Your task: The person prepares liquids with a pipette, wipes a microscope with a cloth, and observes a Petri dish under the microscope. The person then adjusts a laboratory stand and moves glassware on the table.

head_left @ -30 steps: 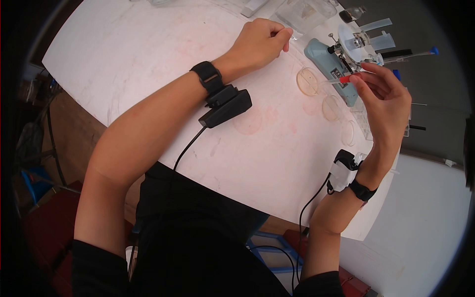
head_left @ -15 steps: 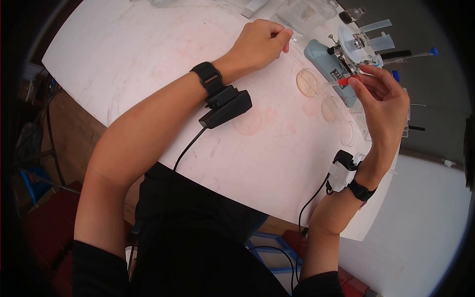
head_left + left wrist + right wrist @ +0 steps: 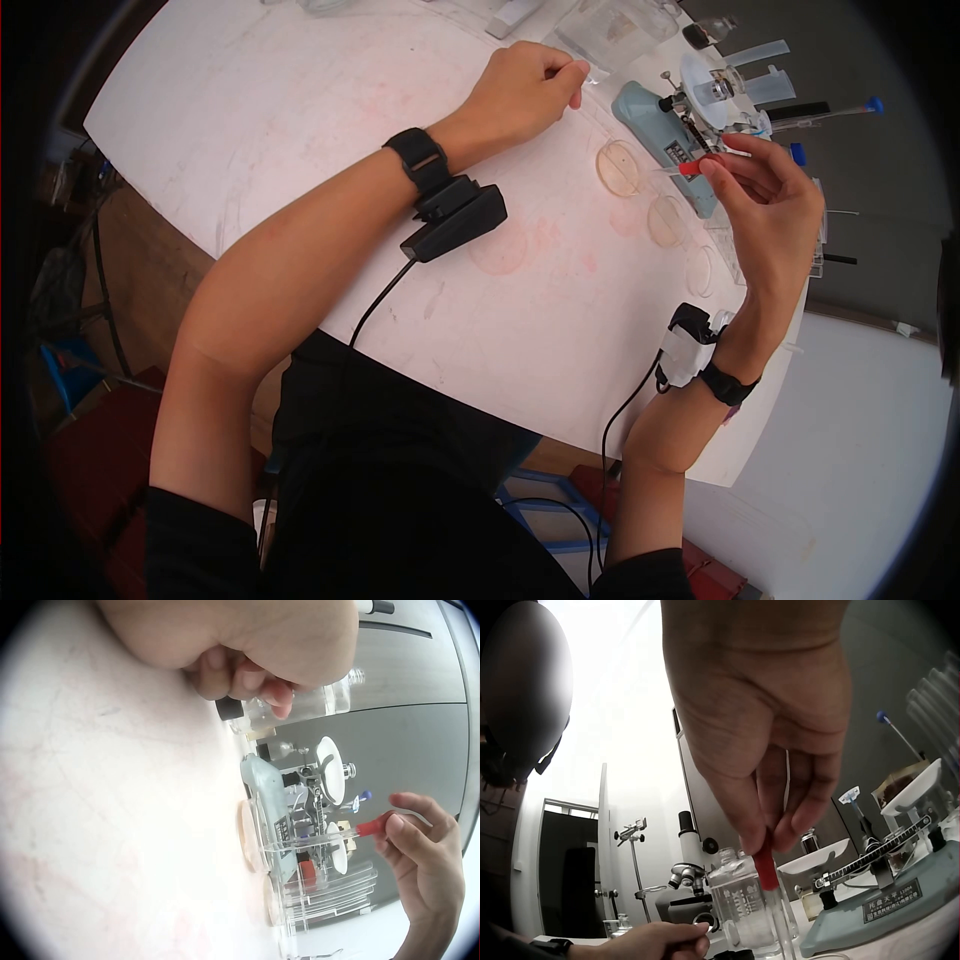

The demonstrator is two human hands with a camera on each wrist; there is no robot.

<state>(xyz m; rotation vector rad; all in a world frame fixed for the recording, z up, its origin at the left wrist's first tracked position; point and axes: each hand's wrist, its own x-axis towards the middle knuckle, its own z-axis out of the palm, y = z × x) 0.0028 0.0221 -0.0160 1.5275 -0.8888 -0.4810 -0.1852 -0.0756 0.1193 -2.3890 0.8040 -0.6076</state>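
Observation:
My right hand [image 3: 780, 200] pinches the red rubber bulb [image 3: 689, 168] of a glass dropper [image 3: 315, 840] between thumb and fingertips. The dropper's glass tube points toward the nearest petri dish [image 3: 619, 167], its tip overlapping the dish in the left wrist view. That dish is round and shallow, with a pale tan tint. A second tinted dish [image 3: 665, 221] and a clear round dish piece [image 3: 700, 271] lie in a row beside it. Near the back of the table my left hand [image 3: 520, 90] rests with its fingers curled in and thumb against the index finger, holding nothing visible.
A blue-green balance [image 3: 891, 904] with white pans stands just behind the dishes. Next to the left hand stands a large clear glass bottle [image 3: 742, 904], with a microscope [image 3: 686, 877] farther off. A clear rack [image 3: 330, 896] and a small dark bottle [image 3: 711, 29] are near the balance.
My right hand, with the dropper, has shifted slightly left and down in the head view. The left hand and the dishes stay in place.

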